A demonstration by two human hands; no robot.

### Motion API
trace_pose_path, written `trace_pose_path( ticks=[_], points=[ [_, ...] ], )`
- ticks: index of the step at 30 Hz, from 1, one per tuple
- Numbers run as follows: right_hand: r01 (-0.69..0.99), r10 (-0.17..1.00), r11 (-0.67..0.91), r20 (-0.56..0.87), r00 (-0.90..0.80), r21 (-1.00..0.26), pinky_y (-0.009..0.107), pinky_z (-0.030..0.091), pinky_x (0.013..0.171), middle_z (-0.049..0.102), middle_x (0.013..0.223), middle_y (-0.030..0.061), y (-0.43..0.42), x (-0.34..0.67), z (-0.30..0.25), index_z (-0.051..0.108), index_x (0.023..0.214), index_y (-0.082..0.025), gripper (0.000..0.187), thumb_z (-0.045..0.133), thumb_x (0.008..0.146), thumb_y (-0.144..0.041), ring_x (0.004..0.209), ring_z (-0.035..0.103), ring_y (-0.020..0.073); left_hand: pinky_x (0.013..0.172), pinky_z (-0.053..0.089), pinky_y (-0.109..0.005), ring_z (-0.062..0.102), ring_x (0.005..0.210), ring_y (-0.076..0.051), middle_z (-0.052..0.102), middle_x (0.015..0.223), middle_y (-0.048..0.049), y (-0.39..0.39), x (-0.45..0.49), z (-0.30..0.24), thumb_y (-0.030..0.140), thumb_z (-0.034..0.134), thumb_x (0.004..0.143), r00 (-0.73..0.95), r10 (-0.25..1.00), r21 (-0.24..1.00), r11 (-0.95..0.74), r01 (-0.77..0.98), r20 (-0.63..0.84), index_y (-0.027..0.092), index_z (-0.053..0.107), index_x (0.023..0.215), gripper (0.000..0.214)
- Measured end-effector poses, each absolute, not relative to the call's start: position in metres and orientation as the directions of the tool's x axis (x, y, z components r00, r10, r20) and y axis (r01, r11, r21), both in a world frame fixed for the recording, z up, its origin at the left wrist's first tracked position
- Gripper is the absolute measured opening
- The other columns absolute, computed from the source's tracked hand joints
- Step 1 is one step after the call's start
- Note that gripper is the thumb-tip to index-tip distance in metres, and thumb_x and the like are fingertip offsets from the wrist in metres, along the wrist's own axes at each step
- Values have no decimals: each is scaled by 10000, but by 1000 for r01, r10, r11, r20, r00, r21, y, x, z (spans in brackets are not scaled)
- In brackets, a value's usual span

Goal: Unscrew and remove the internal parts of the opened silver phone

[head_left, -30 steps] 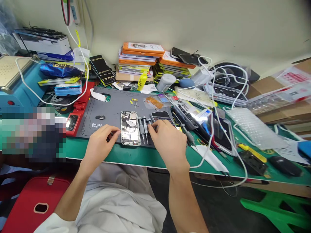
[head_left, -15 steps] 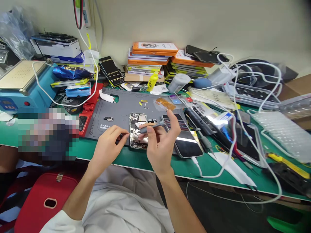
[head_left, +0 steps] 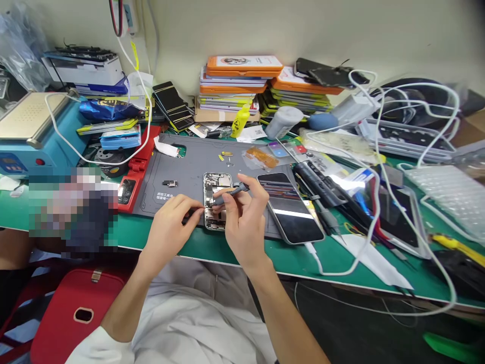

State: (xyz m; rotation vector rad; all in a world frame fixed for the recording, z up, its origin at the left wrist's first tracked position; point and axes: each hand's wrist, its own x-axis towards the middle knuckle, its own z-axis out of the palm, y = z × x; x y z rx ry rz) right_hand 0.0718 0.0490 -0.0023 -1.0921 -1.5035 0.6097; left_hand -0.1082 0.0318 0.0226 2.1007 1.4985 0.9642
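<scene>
An opened phone (head_left: 216,220), its inner boards and parts exposed, lies on a grey work mat (head_left: 189,167) near the table's front edge. My right hand (head_left: 248,230) grips a slim grey screwdriver (head_left: 229,195), whose tip points down and left into the phone's middle. At the phone's left edge is my left hand (head_left: 172,225), thumb and forefinger pinched together. Something dark shows inside that hand, too covered to name. A small dark phone part (head_left: 170,183) lies on the mat to the left. Several tiny screws or bits (head_left: 229,164) lie behind the phone.
To the right lies a phone (head_left: 295,210) with a white cable (head_left: 341,273) plugged in. A red device (head_left: 126,194) borders the mat's left side, near a blue heating plate machine (head_left: 45,136). Orange boxes (head_left: 242,65), tools and cables crowd the back and right. A blurred-out patch covers the left.
My right forefinger has come down from its raised position and curls toward the screwdriver. The camera view has shifted slightly. My left hand stays by the phone's left edge.
</scene>
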Motion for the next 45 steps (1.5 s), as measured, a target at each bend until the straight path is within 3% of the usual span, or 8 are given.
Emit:
trace_pose_path(
  ticks=[5, 12, 16, 20, 23, 29, 34, 45],
  points=[
    [393, 841, 490, 541, 22, -778, 289, 717, 655, 819, 1141, 66, 50, 73, -2, 401, 1598, -316, 431, 514, 1183, -302, 774, 826, 164, 860, 522, -330, 685, 932, -199, 745, 1044, -4, 32, -108, 23, 186, 654, 1122, 192, 932, 658, -353, 665, 306, 238, 718, 1058, 104],
    [642, 577, 689, 791, -202, -338, 303, 687, 829, 851, 1214, 67, 54, 73, 6, 493, 1629, -311, 555, 635, 1115, -159, 967, 826, 191, 833, 514, -318, 679, 936, -193, 731, 1037, -1, 32, -108, 23, 195, 649, 1127, 184, 935, 678, -347, 647, 302, 248, 711, 1081, 94],
    [564, 644, 683, 747, -165, -463, 440, 708, 1015, 746, 1505, 114, 54, 75, 8, 442, 1688, -318, 631, 416, 1101, -88, 1389, 729, 258, 846, 520, -322, 681, 924, -193, 734, 1024, -3, 32, -107, 26, 198, 643, 1128, 174, 942, 681, -329, 654, 287, 243, 711, 1058, 108],
    [539, 657, 683, 738, -156, -493, 510, 712, 1068, 653, 1636, 138, 52, 78, 4, 345, 1735, -338, 700, 519, 1092, -124, 1507, 661, 298, 837, 531, -323, 684, 888, -188, 741, 1011, -3, 31, -107, 26, 210, 633, 1131, 161, 943, 678, -322, 661, 292, 246, 718, 1058, 118],
    [516, 680, 670, 719, -140, -533, 499, 724, 1036, 678, 1597, 133, 50, 79, -1, 366, 1723, -346, 662, 427, 1106, -114, 1454, 705, 290, 845, 540, -319, 691, 881, -184, 748, 1009, -1, 32, -105, 23, 198, 640, 1127, 150, 941, 659, -321, 680, 304, 246, 732, 1066, 121],
    [440, 804, 543, 595, -24, -716, 401, 754, 779, 790, 1267, 122, 46, 74, -7, 374, 1672, -319, 598, 616, 1125, -302, 912, 831, 229, 891, 547, -328, 731, 1002, -206, 772, 1108, -17, 38, -102, 18, 215, 667, 1128, 169, 941, 565, -314, 763, 294, 251, 781, 1166, 126],
    [212, 833, 537, 553, 17, -816, 371, 761, 796, 752, 1204, 86, 44, 72, -8, 363, 1628, -355, 532, 572, 1142, -293, 963, 833, 213, 897, 524, -330, 727, 1021, -202, 780, 1091, -3, 40, -103, 18, 240, 659, 1140, 212, 931, 566, -351, 745, 299, 252, 773, 1094, 124],
    [318, 861, 450, 499, 91, -834, 411, 751, 765, 744, 1335, 146, 45, 77, -12, 355, 1652, -345, 546, 562, 1147, -352, 859, 830, 219, 814, 486, -340, 656, 875, -208, 702, 925, 4, 36, -102, 23, 146, 528, 1099, 150, 944, 576, -300, 760, 294, 255, 570, 983, 165]
  ],
)
